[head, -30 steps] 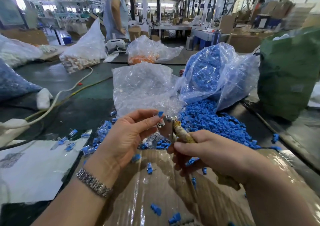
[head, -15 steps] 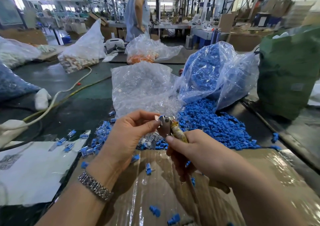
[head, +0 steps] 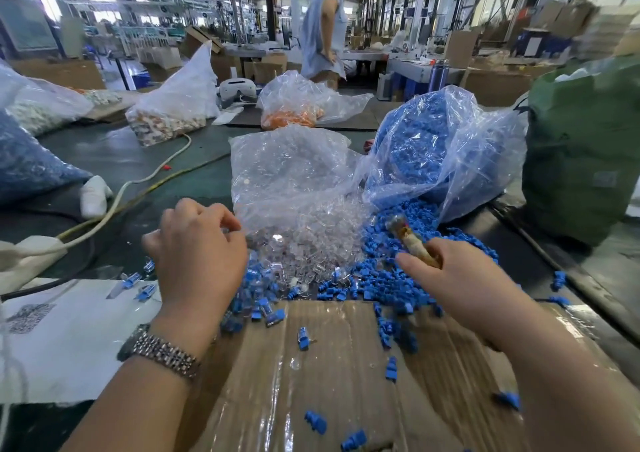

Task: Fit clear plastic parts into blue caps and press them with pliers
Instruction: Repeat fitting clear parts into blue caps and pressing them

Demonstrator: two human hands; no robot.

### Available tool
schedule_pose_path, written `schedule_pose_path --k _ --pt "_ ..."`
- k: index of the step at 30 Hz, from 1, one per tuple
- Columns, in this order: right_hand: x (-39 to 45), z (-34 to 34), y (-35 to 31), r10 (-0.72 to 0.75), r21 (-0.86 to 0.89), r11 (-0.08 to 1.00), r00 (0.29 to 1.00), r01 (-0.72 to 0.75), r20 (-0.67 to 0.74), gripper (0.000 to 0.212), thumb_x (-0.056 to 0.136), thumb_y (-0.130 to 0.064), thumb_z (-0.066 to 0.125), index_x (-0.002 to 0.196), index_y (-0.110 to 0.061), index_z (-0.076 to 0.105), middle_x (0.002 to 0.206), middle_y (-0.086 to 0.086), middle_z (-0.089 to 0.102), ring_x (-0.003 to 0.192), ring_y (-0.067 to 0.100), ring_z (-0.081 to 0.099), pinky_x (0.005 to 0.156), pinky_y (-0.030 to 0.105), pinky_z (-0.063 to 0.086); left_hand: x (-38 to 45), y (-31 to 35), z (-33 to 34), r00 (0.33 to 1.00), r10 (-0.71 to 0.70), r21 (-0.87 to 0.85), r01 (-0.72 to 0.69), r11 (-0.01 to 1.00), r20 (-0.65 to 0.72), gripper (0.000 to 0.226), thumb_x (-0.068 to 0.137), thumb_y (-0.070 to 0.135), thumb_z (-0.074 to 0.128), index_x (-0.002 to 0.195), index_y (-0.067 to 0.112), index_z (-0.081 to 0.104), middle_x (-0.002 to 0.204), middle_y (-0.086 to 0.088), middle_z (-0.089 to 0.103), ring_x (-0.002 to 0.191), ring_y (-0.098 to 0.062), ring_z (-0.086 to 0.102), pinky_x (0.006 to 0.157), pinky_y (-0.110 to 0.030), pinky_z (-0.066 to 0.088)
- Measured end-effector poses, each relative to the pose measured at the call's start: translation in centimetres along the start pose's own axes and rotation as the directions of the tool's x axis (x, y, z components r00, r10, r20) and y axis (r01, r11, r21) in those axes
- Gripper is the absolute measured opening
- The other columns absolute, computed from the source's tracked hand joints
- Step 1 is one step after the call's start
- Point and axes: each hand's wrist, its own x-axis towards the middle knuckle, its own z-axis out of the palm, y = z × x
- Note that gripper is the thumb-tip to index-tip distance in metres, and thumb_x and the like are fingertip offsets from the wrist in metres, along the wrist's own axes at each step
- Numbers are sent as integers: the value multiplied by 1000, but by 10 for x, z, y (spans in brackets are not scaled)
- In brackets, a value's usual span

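My left hand hovers palm down with curled fingers at the left edge of the pile of clear plastic parts. Its fingers hide whatever is under them. My right hand grips the tape-wrapped handle of the pliers, which point up and left over the heap of blue caps; their jaws are blurred. The clear parts spill from a clear bag, the caps from a bag on the right. Fitted blue-and-clear pieces lie left of my left hand.
A taped cardboard box with scattered caps lies in front of me, and a white sheet on the left. A green sack stands at the right. A cable runs across the table. A person stands behind it.
My hands have parted: the left moved left and turned palm down, away from the pliers' jaws. The right swung the pliers right, over the caps. The person behind walked right.
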Motion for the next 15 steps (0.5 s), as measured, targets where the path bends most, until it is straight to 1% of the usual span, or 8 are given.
schedule_pose_path --k 1,3,5,7,8,10,12,15 --pt "2 2 2 23 -109 994 1000 -25 -20 42 92 -56 60 72 -20 50 69 0 57 61 19 54 53 34 33 0 1 -1 999 27 55 -28 998 19 11 83 16 68 88 26 70 95 3 44 102 -29 47 86 -44 32" --pt "6 7 6 71 -277 958 997 -72 -11 41 93 -57 58 78 -20 48 84 4 57 72 22 55 56 34 33 -5 9 -1 982 144 2 -145 989 120 15 83 17 68 89 30 72 93 6 45 102 -24 46 84 -40 28" --pt "9 13 7 109 -354 930 994 -102 -1 41 93 -59 57 86 -19 49 95 7 56 84 27 56 66 34 41 -14 19 4 908 316 -78 -306 949 275 13 85 24 67 90 35 72 87 14 49 97 -14 48 81 -35 26" --pt "10 17 6 126 -383 916 992 -117 -1 43 92 -61 56 93 -18 52 101 8 55 91 29 57 77 38 49 -24 26 11 821 406 -82 -409 909 401 11 91 33 63 94 39 72 87 16 49 99 -9 50 85 -35 29" --pt "10 18 5 132 -395 910 991 -122 -2 44 92 -62 56 97 -18 53 104 8 54 94 30 57 83 41 51 -28 28 15 797 421 -60 -440 896 433 12 93 37 61 98 39 71 88 16 48 101 -8 50 88 -35 30" --pt "9 20 3 144 -418 899 989 -129 7 47 91 -63 56 102 -18 53 108 8 53 99 30 56 90 45 51 -33 28 22 780 423 -17 -469 883 461 14 95 41 58 102 38 69 91 16 46 106 -8 50 93 -36 31" --pt "8 22 0 156 -433 891 987 -132 21 49 90 -65 57 106 -19 53 111 8 52 104 31 55 93 46 50 -35 28 25 775 420 0 -476 879 472 13 95 42 58 103 36 67 94 16 45 108 -10 50 96 -36 31" --pt "5 25 -4 153 -457 881 988 -123 30 53 88 -68 57 110 -20 53 116 7 52 109 30 54 96 49 48 -34 28 25 772 428 -12 -479 877 469 8 96 38 59 98 35 66 93 17 45 106 -10 51 96 -35 31"
